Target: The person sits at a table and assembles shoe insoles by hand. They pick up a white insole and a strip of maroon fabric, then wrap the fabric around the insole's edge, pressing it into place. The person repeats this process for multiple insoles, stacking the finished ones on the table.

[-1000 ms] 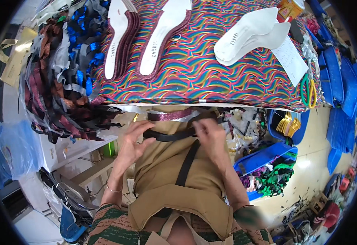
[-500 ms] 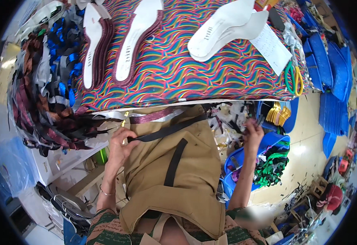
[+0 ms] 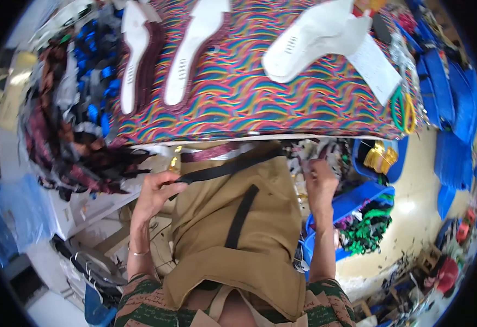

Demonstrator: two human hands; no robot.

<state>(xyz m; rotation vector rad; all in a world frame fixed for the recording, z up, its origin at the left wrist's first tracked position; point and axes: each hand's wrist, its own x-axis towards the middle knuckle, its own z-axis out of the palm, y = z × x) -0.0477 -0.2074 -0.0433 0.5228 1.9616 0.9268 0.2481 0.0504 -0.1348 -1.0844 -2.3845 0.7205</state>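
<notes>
A tan apron [image 3: 233,240] with black straps covers my lap below the table edge. My left hand [image 3: 157,192] grips one end of a black strap [image 3: 222,169] that runs across the top of the apron. To the right, my right hand [image 3: 320,182] reaches into a heap of small mixed trims [image 3: 315,155] just under the table edge, fingers closed among them; what it holds I cannot make out. On the table's wavy multicoloured cloth [image 3: 249,103] lie two white shoe soles [image 3: 186,54] on dark red pieces and a larger white sole [image 3: 309,41].
A blue bin [image 3: 353,201] with green and dark trims stands at my right. Yellow and green rings [image 3: 402,111] hang at the table's right corner. A white paper [image 3: 377,65] lies by the large sole. Dark and blue straps [image 3: 75,109] pile up at the left. Blue bags [image 3: 456,98] line the right.
My right hand has left the black strap and moved right into the heap of trims beside the blue bin. The left hand keeps its grip on the strap.
</notes>
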